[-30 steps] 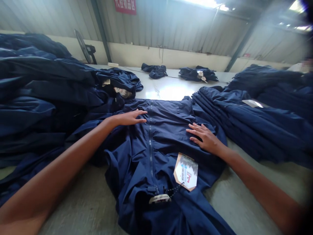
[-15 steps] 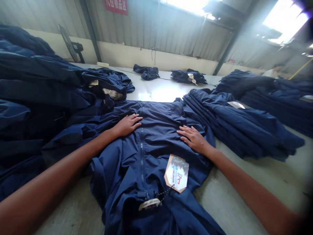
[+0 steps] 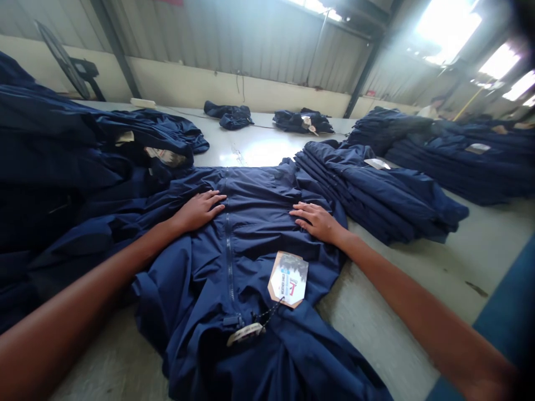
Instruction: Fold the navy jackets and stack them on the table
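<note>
Across the pale desk (image 3: 418,267), a heap of navy jackets (image 3: 62,161) lies at left and a stack of folded jackets (image 3: 376,192) at right. Between them, a navy zip jacket (image 3: 254,245) lies spread, its zipper (image 3: 228,250) running far to near. Both hands rest open, flat and apart on it, the left hand (image 3: 198,210) nearer the zipper than the right hand (image 3: 315,220). A paper hang tag (image 3: 288,278) lies on the jacket, near side.

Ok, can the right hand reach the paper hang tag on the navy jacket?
Probably yes: the right hand rests on the navy jacket near the paper hang tag, with only jacket fabric between them.
</note>
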`<state>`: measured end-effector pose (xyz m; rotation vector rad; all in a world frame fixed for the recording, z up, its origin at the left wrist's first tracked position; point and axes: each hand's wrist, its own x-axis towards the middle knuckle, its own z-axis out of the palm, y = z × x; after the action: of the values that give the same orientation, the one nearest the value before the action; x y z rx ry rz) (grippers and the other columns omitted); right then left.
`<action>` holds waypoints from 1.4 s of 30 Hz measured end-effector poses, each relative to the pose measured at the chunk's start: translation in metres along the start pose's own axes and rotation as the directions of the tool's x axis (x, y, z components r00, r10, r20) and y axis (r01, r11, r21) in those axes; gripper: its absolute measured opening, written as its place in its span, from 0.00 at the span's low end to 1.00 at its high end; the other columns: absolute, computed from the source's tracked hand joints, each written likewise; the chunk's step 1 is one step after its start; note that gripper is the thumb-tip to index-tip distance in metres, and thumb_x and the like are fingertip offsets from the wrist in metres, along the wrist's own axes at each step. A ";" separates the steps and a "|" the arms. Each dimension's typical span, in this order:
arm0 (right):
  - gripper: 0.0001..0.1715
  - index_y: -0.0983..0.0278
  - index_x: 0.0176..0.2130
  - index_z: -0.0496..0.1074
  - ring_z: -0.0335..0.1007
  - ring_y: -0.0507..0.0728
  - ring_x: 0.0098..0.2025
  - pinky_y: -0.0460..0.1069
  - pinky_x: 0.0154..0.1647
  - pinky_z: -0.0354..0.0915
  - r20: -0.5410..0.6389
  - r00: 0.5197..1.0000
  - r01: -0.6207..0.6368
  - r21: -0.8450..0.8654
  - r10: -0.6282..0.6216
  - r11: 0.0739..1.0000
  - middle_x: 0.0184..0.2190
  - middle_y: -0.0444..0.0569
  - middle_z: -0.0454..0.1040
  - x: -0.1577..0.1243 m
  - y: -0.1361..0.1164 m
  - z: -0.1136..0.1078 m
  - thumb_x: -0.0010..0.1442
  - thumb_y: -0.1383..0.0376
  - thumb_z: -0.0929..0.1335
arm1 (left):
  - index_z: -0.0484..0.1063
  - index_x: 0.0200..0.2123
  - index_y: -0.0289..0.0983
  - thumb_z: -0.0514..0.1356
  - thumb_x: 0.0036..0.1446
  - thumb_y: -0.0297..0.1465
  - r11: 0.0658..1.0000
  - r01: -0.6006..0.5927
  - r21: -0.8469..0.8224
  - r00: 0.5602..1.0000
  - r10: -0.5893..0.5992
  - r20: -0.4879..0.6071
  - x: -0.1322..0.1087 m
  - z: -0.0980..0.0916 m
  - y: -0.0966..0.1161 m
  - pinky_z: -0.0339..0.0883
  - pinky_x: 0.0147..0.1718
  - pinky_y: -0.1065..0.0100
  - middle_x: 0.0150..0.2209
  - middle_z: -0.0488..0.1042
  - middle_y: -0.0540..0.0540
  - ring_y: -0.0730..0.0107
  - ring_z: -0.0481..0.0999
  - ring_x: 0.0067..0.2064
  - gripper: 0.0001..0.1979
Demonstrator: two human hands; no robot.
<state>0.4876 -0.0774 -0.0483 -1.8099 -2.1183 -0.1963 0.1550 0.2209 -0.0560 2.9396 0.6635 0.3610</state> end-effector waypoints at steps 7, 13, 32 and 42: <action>0.20 0.59 0.59 0.76 0.66 0.63 0.68 0.63 0.69 0.62 -0.023 0.999 -0.031 0.064 0.033 0.997 0.62 0.54 0.75 0.003 0.002 0.005 0.73 0.59 0.64 | 0.69 0.67 0.38 0.44 0.71 0.52 1.000 0.002 -0.017 1.000 -0.002 -0.027 0.000 0.001 0.000 0.55 0.70 0.49 0.70 0.65 0.36 0.50 0.61 0.72 0.34; 0.21 0.58 0.60 0.75 0.64 0.62 0.69 0.61 0.70 0.61 0.000 0.998 -0.066 0.033 0.066 0.997 0.67 0.54 0.70 0.003 -0.005 -0.001 0.74 0.58 0.63 | 0.70 0.66 0.38 0.44 0.70 0.52 1.000 0.010 -0.030 0.999 -0.011 -0.040 -0.002 0.000 0.003 0.55 0.70 0.49 0.70 0.65 0.37 0.49 0.63 0.71 0.34; 0.33 0.62 0.67 0.70 0.82 0.70 0.46 0.61 0.50 0.71 -0.192 0.678 -0.734 -0.226 0.710 0.640 0.42 0.63 0.84 -0.003 0.020 -0.032 0.75 0.50 0.57 | 0.71 0.66 0.39 0.44 0.69 0.54 0.999 0.004 -0.035 0.999 -0.006 -0.050 0.001 0.003 -0.001 0.55 0.70 0.51 0.69 0.67 0.38 0.50 0.64 0.71 0.36; 0.29 0.59 0.45 0.84 0.81 0.72 0.48 0.61 0.49 0.71 -0.126 0.641 -0.764 -0.199 0.757 0.614 0.44 0.63 0.83 -0.013 0.023 -0.055 0.65 0.40 0.67 | 0.72 0.65 0.38 0.44 0.69 0.54 0.999 0.005 -0.046 0.998 -0.008 -0.060 0.000 0.002 0.001 0.55 0.70 0.50 0.69 0.67 0.37 0.48 0.64 0.71 0.36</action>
<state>0.5212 -0.1029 -0.0038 -2.6546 -1.1395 -0.2512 0.1560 0.2200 -0.0577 2.8924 0.6631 0.4594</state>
